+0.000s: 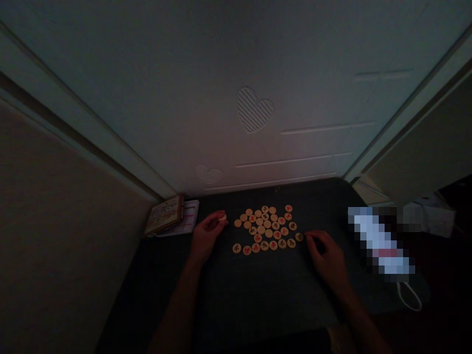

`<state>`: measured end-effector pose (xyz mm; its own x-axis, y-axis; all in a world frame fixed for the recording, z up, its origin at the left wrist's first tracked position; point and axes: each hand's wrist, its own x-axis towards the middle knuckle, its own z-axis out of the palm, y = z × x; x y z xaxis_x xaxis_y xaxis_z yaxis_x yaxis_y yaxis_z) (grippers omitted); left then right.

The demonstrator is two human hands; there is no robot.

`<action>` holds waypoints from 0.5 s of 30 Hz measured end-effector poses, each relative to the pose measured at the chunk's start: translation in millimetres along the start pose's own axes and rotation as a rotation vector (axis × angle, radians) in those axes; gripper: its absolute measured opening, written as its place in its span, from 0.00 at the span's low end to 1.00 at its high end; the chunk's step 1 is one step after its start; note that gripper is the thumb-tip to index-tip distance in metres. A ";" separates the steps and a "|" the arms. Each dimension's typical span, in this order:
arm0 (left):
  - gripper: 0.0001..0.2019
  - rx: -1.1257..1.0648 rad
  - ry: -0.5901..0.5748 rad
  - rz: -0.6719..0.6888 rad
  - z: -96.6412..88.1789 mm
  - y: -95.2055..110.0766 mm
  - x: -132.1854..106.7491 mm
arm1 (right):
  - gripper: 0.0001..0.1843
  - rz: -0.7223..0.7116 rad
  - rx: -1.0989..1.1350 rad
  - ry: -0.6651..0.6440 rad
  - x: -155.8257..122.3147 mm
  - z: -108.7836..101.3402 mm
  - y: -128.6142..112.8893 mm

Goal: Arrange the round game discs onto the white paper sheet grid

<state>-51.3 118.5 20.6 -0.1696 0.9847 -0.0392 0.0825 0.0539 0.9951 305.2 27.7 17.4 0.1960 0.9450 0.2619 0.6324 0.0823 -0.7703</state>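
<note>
Round wooden xiangqi pieces lie flat in a group on the dark tabletop, some blank side up, others showing red or black characters. A row along the near side and another up the right side form a bent line. To the left of the group, my left hand is closed, pinching a xiangqi piece between thumb and fingers. My right hand is at the right end of the near row. Its thumb and forefinger close at the edge of a black-marked piece there.
A box with a patterned lid rests on a pink-and-white booklet or sheet at the back left. A pale panel with heart reliefs rises behind the table. At the right lies a blurred whitish object with a white loop.
</note>
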 end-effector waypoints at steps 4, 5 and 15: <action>0.24 -0.003 -0.013 0.004 1.1 2.6 -1.5 | 0.14 -0.007 -0.008 0.003 -0.1 0.2 -0.5; 0.24 -0.008 -0.021 -0.006 1.3 3.2 -1.8 | 0.14 -0.010 -0.011 0.006 0.0 0.3 -0.5; 0.24 -0.170 -0.003 -0.054 5.0 5.1 -0.7 | 0.14 -0.017 -0.024 0.004 0.3 0.2 -2.2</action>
<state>-45.8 118.9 25.3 -0.1668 0.9816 -0.0935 -0.0936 0.0786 0.9925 303.7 27.9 19.0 0.1879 0.9424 0.2769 0.6531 0.0907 -0.7518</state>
